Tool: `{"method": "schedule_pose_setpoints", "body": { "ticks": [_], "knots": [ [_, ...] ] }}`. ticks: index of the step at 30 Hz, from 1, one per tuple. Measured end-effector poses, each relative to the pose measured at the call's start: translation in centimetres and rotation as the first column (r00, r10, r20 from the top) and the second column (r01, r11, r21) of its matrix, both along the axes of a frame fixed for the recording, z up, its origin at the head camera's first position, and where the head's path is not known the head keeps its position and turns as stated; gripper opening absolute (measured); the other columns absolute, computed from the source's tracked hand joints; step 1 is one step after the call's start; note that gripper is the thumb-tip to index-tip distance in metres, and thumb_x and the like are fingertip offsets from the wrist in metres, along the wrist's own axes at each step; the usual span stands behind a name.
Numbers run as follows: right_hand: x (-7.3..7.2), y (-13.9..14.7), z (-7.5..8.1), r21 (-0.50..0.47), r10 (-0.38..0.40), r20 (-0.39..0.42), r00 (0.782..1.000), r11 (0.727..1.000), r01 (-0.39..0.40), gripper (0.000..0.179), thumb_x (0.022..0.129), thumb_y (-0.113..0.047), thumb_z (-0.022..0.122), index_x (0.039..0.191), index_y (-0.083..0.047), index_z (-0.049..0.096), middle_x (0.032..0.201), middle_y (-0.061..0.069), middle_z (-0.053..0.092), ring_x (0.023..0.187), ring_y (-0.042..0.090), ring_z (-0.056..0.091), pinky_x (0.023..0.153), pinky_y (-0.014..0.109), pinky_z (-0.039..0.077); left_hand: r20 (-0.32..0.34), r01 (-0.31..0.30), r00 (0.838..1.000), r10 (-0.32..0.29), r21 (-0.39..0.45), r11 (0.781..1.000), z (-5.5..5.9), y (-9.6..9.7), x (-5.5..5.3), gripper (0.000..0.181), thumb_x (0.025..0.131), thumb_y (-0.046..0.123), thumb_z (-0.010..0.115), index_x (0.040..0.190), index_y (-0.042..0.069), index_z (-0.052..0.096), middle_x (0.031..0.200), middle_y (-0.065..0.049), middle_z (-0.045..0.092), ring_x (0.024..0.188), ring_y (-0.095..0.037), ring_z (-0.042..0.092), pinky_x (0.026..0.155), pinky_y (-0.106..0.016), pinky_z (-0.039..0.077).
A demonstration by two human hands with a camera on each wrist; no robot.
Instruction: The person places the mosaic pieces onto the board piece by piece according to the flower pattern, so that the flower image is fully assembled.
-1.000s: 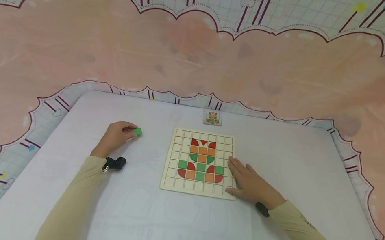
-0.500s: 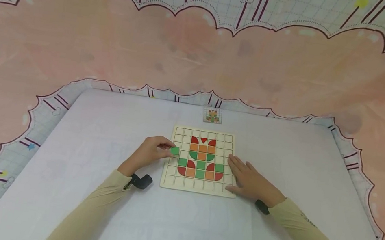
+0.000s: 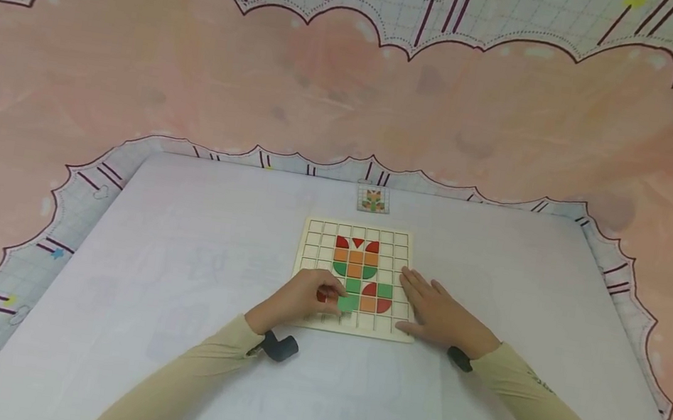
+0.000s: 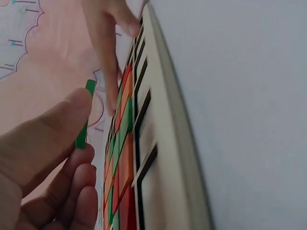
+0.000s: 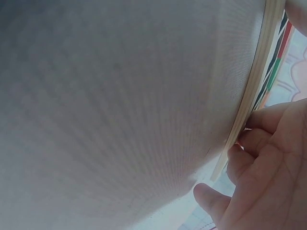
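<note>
My left hand (image 3: 305, 293) pinches a small green square tile (image 3: 348, 303) between thumb and fingers over the lower middle of a pale wooden grid board (image 3: 386, 327). In the left wrist view the tile (image 4: 82, 136) appears edge-on, apart from the board (image 4: 168, 120). Red, orange and green pieces form a pattern in the grid; my left hand covers some at lower left. Fairly straight fingers of my right hand (image 3: 447, 317) rest along the board's right edge. The right wrist view shows that hand (image 5: 273, 163) against the wooden side (image 5: 249, 91).
Behind the board lies a small pattern card (image 3: 373, 199) with a similar coloured figure. A white cloth (image 3: 180, 217) covers the table, and a patterned peach curtain (image 3: 352, 97) hangs beyond its far edge.
My left hand has carried the green tile rightward from the table left of the board to above its lower middle. My right hand has stayed at the board's right edge.
</note>
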State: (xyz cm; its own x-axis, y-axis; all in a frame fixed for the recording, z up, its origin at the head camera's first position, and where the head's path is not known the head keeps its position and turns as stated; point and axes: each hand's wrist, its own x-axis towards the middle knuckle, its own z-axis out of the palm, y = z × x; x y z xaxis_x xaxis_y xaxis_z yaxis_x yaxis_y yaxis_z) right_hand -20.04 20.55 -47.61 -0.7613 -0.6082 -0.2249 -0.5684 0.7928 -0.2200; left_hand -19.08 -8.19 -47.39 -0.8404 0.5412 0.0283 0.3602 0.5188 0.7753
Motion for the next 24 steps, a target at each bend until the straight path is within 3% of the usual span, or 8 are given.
{"method": "schedule_pose_setpoints", "body": {
  "ticks": [11,18,24],
  "knots": [
    [0.1,-0.1,0.1,-0.02,0.007,0.005,1.0,1.0,-0.007,0.086,0.088,-0.049,0.058,0.147,0.002,0.022,0.156,0.017,0.018,0.143,0.034,0.021,0.113,0.056,0.021,-0.034,0.049,0.998,-0.054,-0.147,0.988,-0.5,1.6,0.5,0.025,0.068,0.011,0.082,0.091,0.007,0.073,0.084,0.001,0.064,0.077,-0.007,0.055,0.071,-0.018,0.048],
    [0.2,-0.2,0.5,-0.013,0.009,-0.003,1.0,1.0,-0.009,0.085,0.088,-0.048,0.059,0.147,0.003,0.023,0.156,0.018,0.02,0.143,0.035,0.022,0.112,0.056,0.023,-0.012,0.026,1.0,-0.028,-0.148,0.989,-0.8,1.6,0.3,0.017,0.075,0.017,0.078,0.089,0.01,0.072,0.082,0.003,0.063,0.074,-0.005,0.052,0.068,-0.018,0.047],
    [0.2,-0.2,0.4,-0.003,0.006,-0.006,1.0,1.0,-0.006,0.085,0.088,-0.048,0.059,0.147,0.003,0.023,0.156,0.018,0.02,0.143,0.034,0.022,0.112,0.056,0.023,-0.02,0.04,0.999,-0.044,-0.158,0.987,-1.1,1.5,0.1,0.014,0.076,0.015,0.077,0.088,0.009,0.072,0.082,0.003,0.064,0.074,-0.005,0.053,0.069,-0.017,0.047]
  ]
}}
